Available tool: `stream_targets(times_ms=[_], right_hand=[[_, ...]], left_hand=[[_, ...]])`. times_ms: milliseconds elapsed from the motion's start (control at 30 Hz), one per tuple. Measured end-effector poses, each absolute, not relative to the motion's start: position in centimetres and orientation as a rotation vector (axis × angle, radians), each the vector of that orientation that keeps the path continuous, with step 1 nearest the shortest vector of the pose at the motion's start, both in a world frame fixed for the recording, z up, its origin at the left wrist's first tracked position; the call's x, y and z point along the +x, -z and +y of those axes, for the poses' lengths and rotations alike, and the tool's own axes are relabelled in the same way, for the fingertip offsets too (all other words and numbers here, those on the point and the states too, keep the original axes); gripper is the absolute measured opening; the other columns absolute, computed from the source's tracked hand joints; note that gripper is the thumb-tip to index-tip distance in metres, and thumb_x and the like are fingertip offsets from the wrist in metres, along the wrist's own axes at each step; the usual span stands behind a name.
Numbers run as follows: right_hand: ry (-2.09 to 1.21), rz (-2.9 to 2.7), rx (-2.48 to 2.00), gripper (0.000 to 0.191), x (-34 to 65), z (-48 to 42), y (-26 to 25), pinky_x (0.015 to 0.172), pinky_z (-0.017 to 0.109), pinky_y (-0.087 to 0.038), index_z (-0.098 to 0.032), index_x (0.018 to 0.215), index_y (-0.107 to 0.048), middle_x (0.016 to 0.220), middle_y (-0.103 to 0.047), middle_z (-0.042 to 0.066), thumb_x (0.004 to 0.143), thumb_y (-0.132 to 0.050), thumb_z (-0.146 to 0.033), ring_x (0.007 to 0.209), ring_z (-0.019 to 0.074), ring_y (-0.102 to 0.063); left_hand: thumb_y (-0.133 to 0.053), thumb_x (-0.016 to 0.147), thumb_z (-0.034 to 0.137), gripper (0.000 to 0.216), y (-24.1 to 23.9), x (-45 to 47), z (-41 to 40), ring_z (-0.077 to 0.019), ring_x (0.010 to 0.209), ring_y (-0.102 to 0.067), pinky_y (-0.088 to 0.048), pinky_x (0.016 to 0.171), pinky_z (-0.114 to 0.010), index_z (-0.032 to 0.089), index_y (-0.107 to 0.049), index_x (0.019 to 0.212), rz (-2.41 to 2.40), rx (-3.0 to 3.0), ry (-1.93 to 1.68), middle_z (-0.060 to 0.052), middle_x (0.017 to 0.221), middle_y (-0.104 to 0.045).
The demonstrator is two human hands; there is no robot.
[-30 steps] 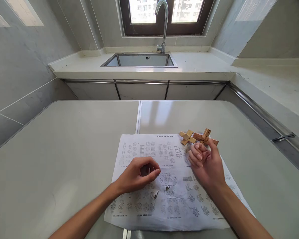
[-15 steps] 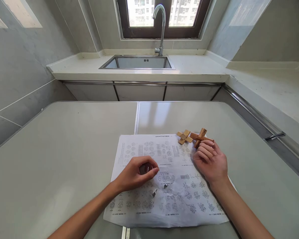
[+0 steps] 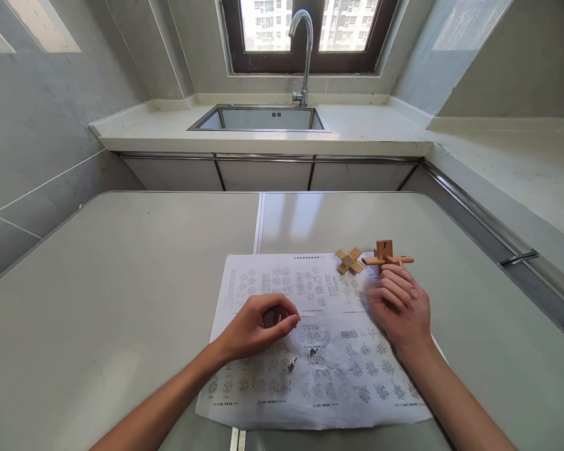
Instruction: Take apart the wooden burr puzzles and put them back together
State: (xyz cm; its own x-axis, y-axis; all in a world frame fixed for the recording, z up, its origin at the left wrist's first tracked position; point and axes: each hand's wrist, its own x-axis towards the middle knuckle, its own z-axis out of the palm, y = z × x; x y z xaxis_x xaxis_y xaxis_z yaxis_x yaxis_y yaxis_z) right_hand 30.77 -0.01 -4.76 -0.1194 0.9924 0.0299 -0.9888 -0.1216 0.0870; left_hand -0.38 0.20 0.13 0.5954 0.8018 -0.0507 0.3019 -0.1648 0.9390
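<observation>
Paper sheet (image 3: 310,382): bottom centre of the frame. It is white, creased and covered in small printed diagrams, and it lies flat across the seam of the tabletop (image 3: 122,275).
Dark bits (image 3: 291,365): two tiny dark specks on the sheet, just below the left hand; too small to tell what they are.
Left hand (image 3: 258,327): left of centre, resting on the sheet. It is curled into a loose fist with the thumb against the fingertips; whether anything sits inside, I cannot tell.
Right hand (image 3: 401,305): right of centre, palm down at the sheet's right edge, fingers half bent. The fingertips are up against the darker puzzle, but the thumb is hidden, so I cannot tell whether it grips.
Darker wooden puzzle (image 3: 386,254): a cross of interlocked bars with one bar standing upright, on the tabletop just above the right hand's fingertips.
Lighter wooden puzzle (image 3: 349,260): a smaller pale cross just left of the darker one, at the sheet's upper right corner, clear of both hands.
Sink (image 3: 263,118): steel basin set in the counter at upper centre, well beyond the tabletop.
Tap (image 3: 303,50): curved chrome spout rising behind the sink.
Window (image 3: 310,62): dark-framed, at the top edge behind the tap.
</observation>
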Motion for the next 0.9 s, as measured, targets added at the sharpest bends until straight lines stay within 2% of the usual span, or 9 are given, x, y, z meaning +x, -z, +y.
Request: stream_targets(times_ms=[100, 200, 333, 400, 533, 633, 733, 800, 900], right_hand=[[-1.676, -0.024, -0.045, 0.036, 30.1, -0.4, 3.5, 0.037, 0.022, -0.039, -0.026, 0.081, -0.045, 0.049, -0.044, -0.01, 0.116, -0.034, -0.023, 0.036, 0.0098, -0.043], [-1.696, -0.182, -0.207, 0.037, 29.2, -1.0, 2.3, 0.038, 0.019, -0.038, -0.024, 0.079, -0.046, 0.048, -0.04, -0.01, 0.115, -0.043, -0.029, 0.034, 0.0077, -0.036], [-1.81, -0.486, -0.357, 0.045, 28.2, -1.7, 2.0, 0.036, 0.018, -0.029, -0.023, 0.071, -0.045, 0.044, -0.026, -0.012, 0.113, -0.051, -0.038, 0.032, 0.0066, -0.016], [-1.921, -0.644, -0.368, 0.048, 27.7, -2.1, 2.4, 0.033, 0.018, -0.022, -0.023, 0.07, -0.045, 0.043, -0.022, -0.013, 0.112, -0.05, -0.044, 0.03, 0.006, -0.013], [-2.146, -0.953, -0.42, 0.056, 26.7, -2.8, 3.3, 0.03, 0.017, -0.019, -0.022, 0.067, -0.046, 0.041, -0.026, -0.014, 0.109, -0.051, -0.059, 0.027, 0.0048, -0.02], [-2.336, -1.133, -0.427, 0.065, 25.9, -3.2, 3.7, 0.03, 0.017, -0.026, -0.022, 0.06, -0.045, 0.04, -0.032, -0.011, 0.104, -0.053, -0.069, 0.027, 0.0062, -0.033], [-2.531, -1.208, -0.409, 0.066, 25.2, -3.5, 3.5, 0.029, 0.017, -0.031, -0.021, 0.059, -0.047, 0.042, -0.039, -0.009, 0.1, -0.058, -0.07, 0.029, 0.0077, -0.042], [-2.654, -1.193, -0.372, 0.062, 24.9, -3.7, 3.2, 0.029, 0.017, -0.032, -0.02, 0.063, -0.05, 0.044, -0.041, -0.009, 0.098, -0.062, -0.07, 0.029, 0.0078, -0.041], [-2.792, -1.162, -0.238, 0.06, 24.7, -3.8, 2.6, 0.029, 0.018, -0.035, -0.021, 0.064, -0.05, 0.046, -0.042, -0.009, 0.097, -0.064, -0.069, 0.028, 0.0076, -0.039]], left_hand=[[-0.066, 0.099, 0.033, 0.018, 0.0, -0.4, 0.2, -0.012, 0.069, -0.051, -0.04, 0.063, -0.025, 0.018, -0.071, 0.091, 0.913, 1.729, -0.564, -0.001, 0.081, -0.066], [-0.066, 0.099, 0.034, 0.018, 0.1, -0.4, 0.2, -0.0118, 0.068, -0.05, -0.039, 0.062, -0.025, 0.018, -0.071, 0.092, 0.906, 1.732, -0.563, -0.001, 0.08, -0.066], [-0.066, 0.1, 0.037, 0.021, 0.1, -0.4, 0.2, -0.0125, 0.069, -0.051, -0.039, 0.062, -0.026, 0.018, -0.071, 0.092, 0.922, 1.733, -0.559, -0.001, 0.08, -0.066], [-0.066, 0.101, 0.04, 0.023, 0.1, -0.3, 0.2, -0.0138, 0.072, -0.054, -0.042, 0.065, -0.027, 0.018, -0.071, 0.095, 0.936, 1.725, -0.569, -0.002, 0.083, -0.067], [-0.07, 0.099, 0.05, 0.033, 0.3, -0.4, 0.3, -0.017, 0.084, -0.062, -0.051, 0.078, -0.031, 0.02, -0.068, 0.113, 0.899, 1.697, -0.65, -0.007, 0.104, -0.072], [-0.078, 0.089, 0.062, 0.058, 0.5, -0.7, 0.2, -0.0218, 0.098, -0.066, -0.053, 0.089, -0.036, 0.022, -0.065, 0.128, 0.805, 1.696, -0.714, -0.012, 0.124, -0.07], [-0.08, 0.079, 0.075, 0.086, 0.4, -0.7, 0.0, -0.0309, 0.12, -0.065, -0.052, 0.104, -0.046, 0.025, -0.058, 0.146, 0.661, 1.571, -0.723, -0.016, 0.14, -0.065], [-0.083, 0.075, 0.075, 0.097, 0.1, -0.4, -0.3, -0.0366, 0.135, -0.06, -0.048, 0.113, -0.054, 0.028, -0.051, 0.154, 0.547, 1.431, -0.682, -0.018, 0.15, -0.059], [-0.094, 0.069, 0.064, 0.105, -0.2, 0.1, -0.8, -0.0399, 0.147, -0.052, -0.041, 0.121, -0.06, 0.03, -0.05, 0.157, 0.431, 1.27, -0.59, -0.019, 0.158, -0.055]])
